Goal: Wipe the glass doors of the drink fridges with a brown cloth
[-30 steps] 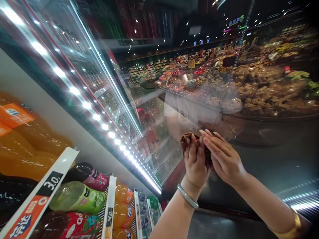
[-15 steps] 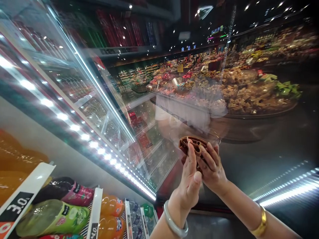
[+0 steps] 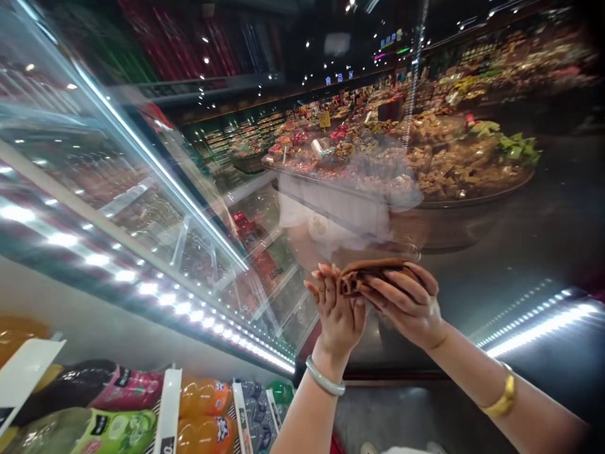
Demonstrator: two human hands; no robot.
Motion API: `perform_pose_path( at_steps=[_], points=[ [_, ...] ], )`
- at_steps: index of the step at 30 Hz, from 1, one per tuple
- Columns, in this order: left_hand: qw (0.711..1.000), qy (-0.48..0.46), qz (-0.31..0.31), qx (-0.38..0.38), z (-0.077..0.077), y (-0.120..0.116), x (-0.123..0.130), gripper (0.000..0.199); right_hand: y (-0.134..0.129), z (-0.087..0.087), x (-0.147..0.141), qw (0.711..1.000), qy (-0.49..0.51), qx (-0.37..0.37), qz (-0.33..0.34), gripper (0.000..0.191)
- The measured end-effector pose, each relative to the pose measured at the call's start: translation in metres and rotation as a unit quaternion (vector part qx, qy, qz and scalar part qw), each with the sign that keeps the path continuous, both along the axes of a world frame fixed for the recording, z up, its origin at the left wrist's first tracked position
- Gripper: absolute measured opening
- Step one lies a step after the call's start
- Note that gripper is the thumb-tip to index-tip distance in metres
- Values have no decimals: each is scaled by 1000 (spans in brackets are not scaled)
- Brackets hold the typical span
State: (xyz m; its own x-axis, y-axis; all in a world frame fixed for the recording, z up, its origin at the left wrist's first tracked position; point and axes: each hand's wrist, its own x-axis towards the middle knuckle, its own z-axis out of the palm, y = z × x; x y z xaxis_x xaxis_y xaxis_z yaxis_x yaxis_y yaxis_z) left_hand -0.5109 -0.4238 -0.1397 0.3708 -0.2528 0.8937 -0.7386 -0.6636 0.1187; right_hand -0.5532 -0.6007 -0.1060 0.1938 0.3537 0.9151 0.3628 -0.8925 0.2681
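My right hand (image 3: 411, 306) grips a folded brown cloth (image 3: 352, 282), its fingers wrapped over the near side. The cloth's layers show as curled folds at its left end. Beside that end is my left hand (image 3: 339, 318), with its fingers raised and apart and its back mostly toward me. The left thumb lies close to the cloth; whether it touches is hard to tell. A pale bangle (image 3: 325, 376) circles the left wrist, and a gold bracelet (image 3: 503, 394) sits on the right forearm. Both hands are before a shiny glass panel (image 3: 326, 233) with reflections in it.
At the lower left, a cooler shelf holds orange drink bottles (image 3: 205, 397), a green-labelled bottle (image 3: 116, 429) and a dark bottle (image 3: 70, 384), parted by white dividers (image 3: 169, 403). A bright LED strip (image 3: 182, 308) slants above them. Heaped goods (image 3: 454, 157) appear in or through the glass.
My left hand has come away from the cloth to the left, its fingers spreading. My right hand has moved slightly right and keeps the cloth, now turned flatter. The view has shifted.
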Motion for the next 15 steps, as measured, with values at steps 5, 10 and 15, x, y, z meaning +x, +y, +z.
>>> perform_pose_path(
  at_steps=[5, 10, 15],
  points=[
    [998, -20, -28, 49, -9, -41, -10, 74, -42, 9, -14, 993, -38, 99, -60, 51],
    [999, -14, -38, 9, -21, -66, -8, 80, -37, 4, -9, 993, -24, 101, -58, 54],
    [998, 56, -9, -10, -13, -76, -14, 90, -82, -32, -34, 992, 47, 93, -64, 57]
  ],
)
